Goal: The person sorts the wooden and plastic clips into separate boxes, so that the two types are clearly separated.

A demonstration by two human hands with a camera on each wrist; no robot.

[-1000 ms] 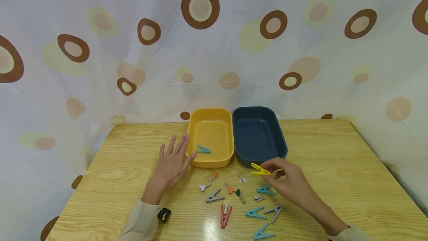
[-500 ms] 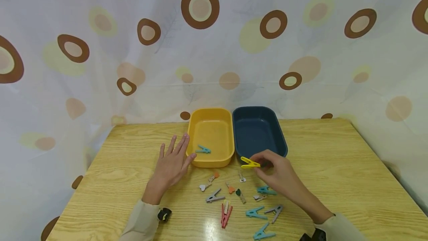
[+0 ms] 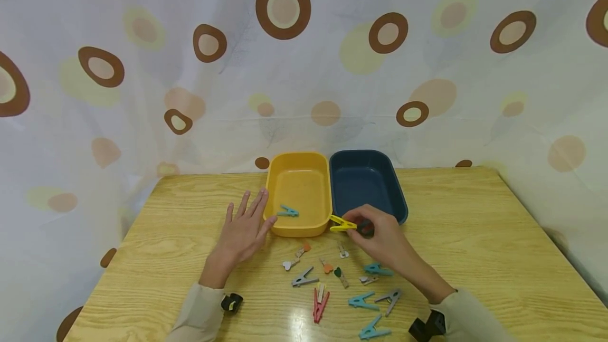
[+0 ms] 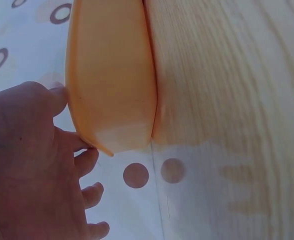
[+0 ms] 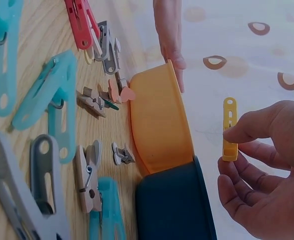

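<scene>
My right hand (image 3: 382, 234) pinches a yellow plastic clothespin (image 3: 343, 223) between thumb and fingers. In the head view it hovers where the front corners of the yellow tray (image 3: 298, 231) and the dark blue tray (image 3: 400, 194) meet. The right wrist view shows the yellow clothespin (image 5: 230, 129) held by its side, above both rims. My left hand (image 3: 239, 236) has its fingers spread and touches the left rim of the yellow tray, as the left wrist view also shows at the orange-looking wall (image 4: 114, 75). One light blue clothespin (image 3: 287, 211) lies inside the yellow tray.
In front of the trays several clothespins lie scattered: blue ones (image 3: 363, 301), grey ones (image 3: 304, 277), a red one (image 3: 320, 306), and small wooden ones with hearts (image 3: 326, 266). Behind the table (image 3: 475, 226) hangs a patterned white curtain (image 3: 304, 67).
My right hand has carried the yellow clothespin left and farther from me, from in front of the dark blue tray to the edge between both trays. My left hand has stayed still.
</scene>
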